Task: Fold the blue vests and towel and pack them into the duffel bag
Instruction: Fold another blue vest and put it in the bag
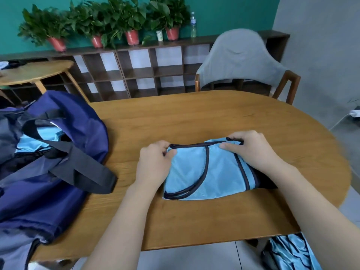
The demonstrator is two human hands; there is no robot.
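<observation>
A folded vest [208,170] lies mid-table [194,117], long axis left-right. The left hand [153,162] pinches its far-left corner; the right hand [251,149] grips the far-right corner. The bag [58,182] sits at the table's left edge.

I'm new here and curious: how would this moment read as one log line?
step: folding vest | left hand: pinches far edge | right hand: pinches far edge | bag: open, blue cloth inside

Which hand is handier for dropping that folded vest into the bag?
Probably the left hand: it pinches the folded vest on the side nearer the open duffel bag. The right hand grips the far corner.
</observation>
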